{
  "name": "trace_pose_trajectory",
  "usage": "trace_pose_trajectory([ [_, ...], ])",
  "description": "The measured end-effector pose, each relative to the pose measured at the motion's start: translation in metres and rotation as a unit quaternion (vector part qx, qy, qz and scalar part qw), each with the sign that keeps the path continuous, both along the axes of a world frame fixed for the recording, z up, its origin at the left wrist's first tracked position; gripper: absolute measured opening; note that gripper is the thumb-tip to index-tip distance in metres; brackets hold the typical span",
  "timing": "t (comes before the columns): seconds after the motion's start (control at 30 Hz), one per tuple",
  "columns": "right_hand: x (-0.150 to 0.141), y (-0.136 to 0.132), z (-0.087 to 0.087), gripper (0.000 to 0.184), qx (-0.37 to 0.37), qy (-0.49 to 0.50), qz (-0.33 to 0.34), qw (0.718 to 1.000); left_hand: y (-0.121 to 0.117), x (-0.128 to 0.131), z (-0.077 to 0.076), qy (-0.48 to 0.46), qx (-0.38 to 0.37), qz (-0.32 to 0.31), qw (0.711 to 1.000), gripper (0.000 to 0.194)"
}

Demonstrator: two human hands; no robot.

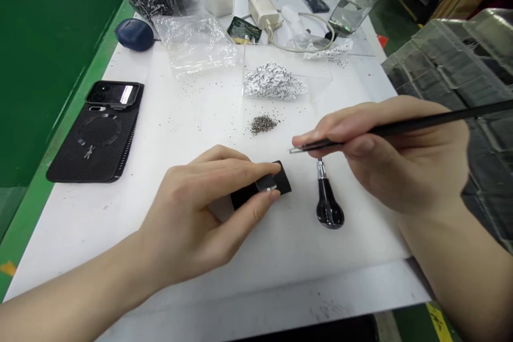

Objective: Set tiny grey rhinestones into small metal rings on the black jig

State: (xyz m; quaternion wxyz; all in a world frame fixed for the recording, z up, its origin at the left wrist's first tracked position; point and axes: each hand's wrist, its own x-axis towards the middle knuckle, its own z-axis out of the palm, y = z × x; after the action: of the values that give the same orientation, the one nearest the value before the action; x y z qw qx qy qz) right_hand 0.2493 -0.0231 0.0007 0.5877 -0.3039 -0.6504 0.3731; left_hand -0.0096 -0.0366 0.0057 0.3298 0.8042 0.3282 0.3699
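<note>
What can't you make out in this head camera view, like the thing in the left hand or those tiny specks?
In the head view:
- black piece: the fingers of the left hand hide most of its shape.
- tweezers in the right hand: too small at the tips to tell whether they grip anything.
- grain pile: grains too small to identify.
- clear vessel: cut off by the top edge.

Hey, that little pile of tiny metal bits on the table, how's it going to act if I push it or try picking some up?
It will probably scatter at a light push: the pile looks like loose, separate grains, with stray specks dotted across the white table. Each grain looks tiny, so fingers would likely struggle to lift them one at a time.
</note>
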Motion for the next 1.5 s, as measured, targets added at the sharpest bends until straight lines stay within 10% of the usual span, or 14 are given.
trace_pose_trajectory([
  [0.27,-0.0046,-0.0049,-0.0047,0.019,0.035,-0.050,0.139,0.988,-0.0014,0.0014,-0.0006,-0.008,-0.046,-0.007,0.999,0.030],
  [1.5,-0.0027,-0.0032,-0.0075,0.025,0.003,-0.050,0.148,0.988,0.0008,0.0023,-0.0002,-0.013,-0.054,-0.009,0.998,0.022],
])
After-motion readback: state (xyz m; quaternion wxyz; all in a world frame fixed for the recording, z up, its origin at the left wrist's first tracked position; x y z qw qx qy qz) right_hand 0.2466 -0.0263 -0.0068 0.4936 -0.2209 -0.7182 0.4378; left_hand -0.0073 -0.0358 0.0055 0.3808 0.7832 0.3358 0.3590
